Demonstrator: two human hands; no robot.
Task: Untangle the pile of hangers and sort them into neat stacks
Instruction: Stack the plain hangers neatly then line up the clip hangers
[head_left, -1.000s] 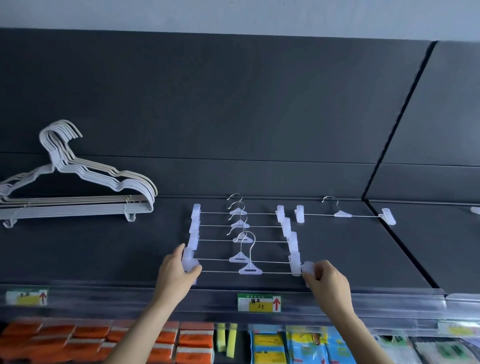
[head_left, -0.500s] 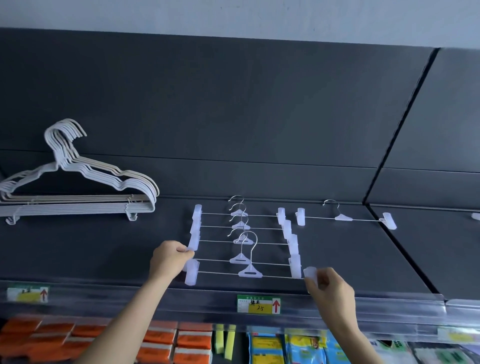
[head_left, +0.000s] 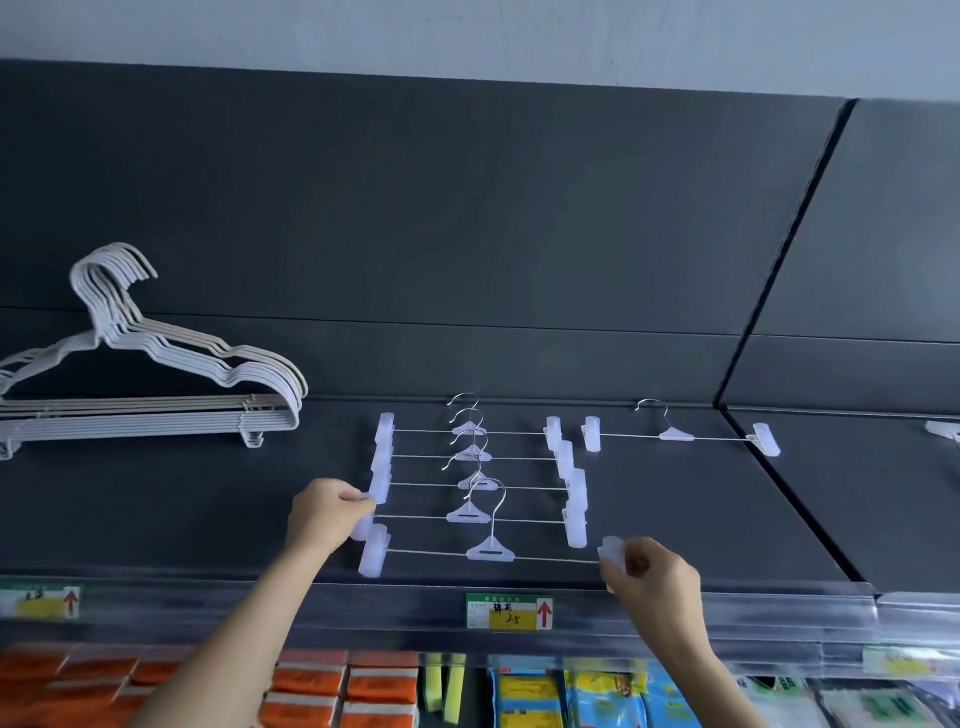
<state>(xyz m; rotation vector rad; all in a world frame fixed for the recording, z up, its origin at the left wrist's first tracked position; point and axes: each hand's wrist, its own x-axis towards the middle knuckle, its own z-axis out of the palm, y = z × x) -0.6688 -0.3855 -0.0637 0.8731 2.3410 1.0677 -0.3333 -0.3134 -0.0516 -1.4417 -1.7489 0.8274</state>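
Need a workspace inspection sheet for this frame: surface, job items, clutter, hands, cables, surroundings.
Surface: dark shelf top, flat, with a clear lip along the front.
Job's things: row of clip hangers, five, overlapping, hooks pointing back; single clip hanger apart to their right; stack of white and beige hangers at left, neatly nested.
Clutter: stray clip at the right edge, cut off by the frame.
Hands: left hand pinches a left-end clip in the row; right hand pinches the right clip of the front hanger.
Cables: nothing seen.
Surroundings: price label on the lip; packaged goods below; dark back panel.
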